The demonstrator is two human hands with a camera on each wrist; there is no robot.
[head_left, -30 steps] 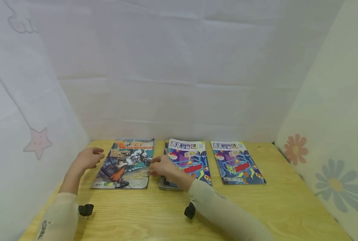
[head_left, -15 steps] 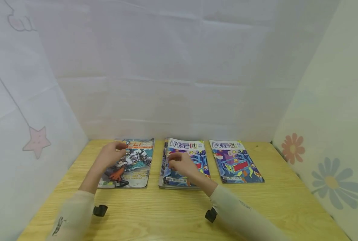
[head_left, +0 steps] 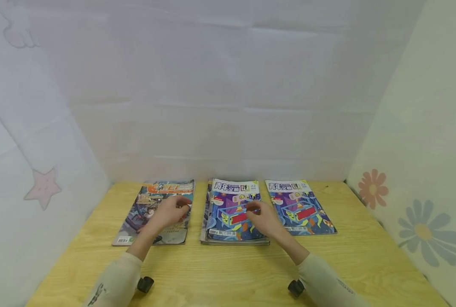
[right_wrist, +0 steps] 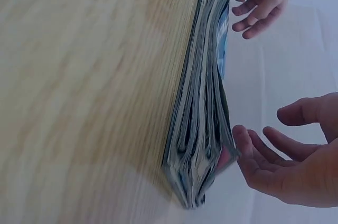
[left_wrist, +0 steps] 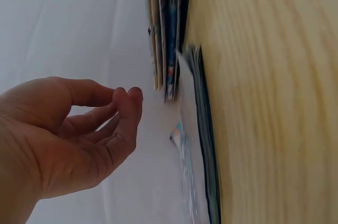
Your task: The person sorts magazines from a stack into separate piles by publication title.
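On the wooden table (head_left: 231, 273), near the back wall, three lots of magazines lay in a row: a lone comic (head_left: 155, 212) at left, a thick stack (head_left: 231, 213) in the middle, a single magazine (head_left: 298, 207) at right. Since a second before, both hands had swung rightward. The left hand (head_left: 169, 212) had come in from the table's bare left edge and now hovered over the comic's right half, fingers loosely curled, holding nothing; the left wrist view showed it clear of the paper. The right hand (head_left: 264, 218) had left the stack's near left corner and crossed to the stack's right side, above its top cover, fingers relaxed and half-bent, also gripping nothing. In the right wrist view its fingertips (right_wrist: 240, 134) sat just beside the stack's top edge; contact could not be told. Judged from this, the earlier hold on the stack's corner was given up and the hands were being repositioned, with the stack the likely next thing handled. The stack lay flat, long axis running from the near edge toward the back wall, title end away from the person, barcode end nearest; its lower sheets splayed slightly left.
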